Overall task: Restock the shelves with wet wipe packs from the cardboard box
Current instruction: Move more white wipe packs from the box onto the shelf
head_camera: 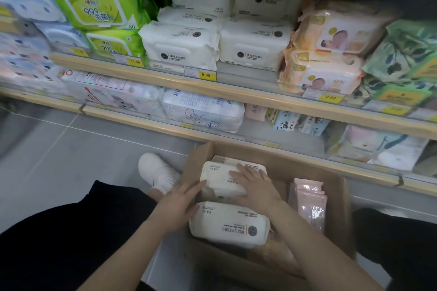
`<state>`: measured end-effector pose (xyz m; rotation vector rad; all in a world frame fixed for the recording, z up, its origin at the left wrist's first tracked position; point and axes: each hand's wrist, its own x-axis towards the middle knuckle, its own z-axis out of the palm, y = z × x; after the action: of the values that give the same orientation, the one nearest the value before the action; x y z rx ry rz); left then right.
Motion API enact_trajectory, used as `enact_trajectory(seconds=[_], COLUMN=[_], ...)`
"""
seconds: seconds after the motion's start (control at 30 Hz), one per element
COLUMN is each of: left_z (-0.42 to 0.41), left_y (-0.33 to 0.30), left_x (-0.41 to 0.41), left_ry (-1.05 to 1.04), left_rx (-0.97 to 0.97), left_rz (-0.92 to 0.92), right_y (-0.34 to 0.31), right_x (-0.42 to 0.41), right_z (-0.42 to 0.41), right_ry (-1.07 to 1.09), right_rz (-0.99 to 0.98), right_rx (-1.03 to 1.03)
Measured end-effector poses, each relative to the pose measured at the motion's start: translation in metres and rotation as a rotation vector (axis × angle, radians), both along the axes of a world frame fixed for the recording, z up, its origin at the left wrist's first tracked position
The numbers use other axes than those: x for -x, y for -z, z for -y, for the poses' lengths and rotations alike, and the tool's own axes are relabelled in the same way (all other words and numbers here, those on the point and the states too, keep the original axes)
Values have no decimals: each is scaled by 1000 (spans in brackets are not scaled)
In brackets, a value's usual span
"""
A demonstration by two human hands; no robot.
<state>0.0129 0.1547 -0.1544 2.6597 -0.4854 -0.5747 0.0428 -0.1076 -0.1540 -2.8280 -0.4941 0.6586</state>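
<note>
The single head-worn wide-angle view looks forward and steeply down from close above the cardboard box (331, 196) at six o'clock, with the shelves (236, 92) slanting across from nine through twelve to three o'clock.

far-left shelf packs (21, 38) blurred, left hand (179, 201) fingertips hidden behind white pack (224, 179)

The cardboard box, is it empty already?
No, the cardboard box holds white wet wipe packs and pink packs.
</note>
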Motion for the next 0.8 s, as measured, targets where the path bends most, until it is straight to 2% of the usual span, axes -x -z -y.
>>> enact_trajectory(seconds=[0.23, 0.37, 0.5, 0.63, 0.7, 0.8], left_z=[0, 16, 49, 77, 83, 89], left_y=[1, -11, -22, -13, 0, 14], left_x=[-5, -9, -3, 13, 22, 17], left_ry=[32, 76, 227, 412, 492, 539], left_rx=[3, -45, -10, -14, -70, -201], left_rz=[11, 109, 147, 64, 17, 83], right_y=[5, -3, -25, -44, -48, -50], right_x=[-35, -36, -22, 5, 21, 43], right_z=[-16, -9, 24, 75, 97, 121], right_ry=[5, 23, 209, 432, 532, 611], right_rz=[-80, -61, 69, 105, 85, 94], right_rx=[55, 88, 98, 87, 54, 76])
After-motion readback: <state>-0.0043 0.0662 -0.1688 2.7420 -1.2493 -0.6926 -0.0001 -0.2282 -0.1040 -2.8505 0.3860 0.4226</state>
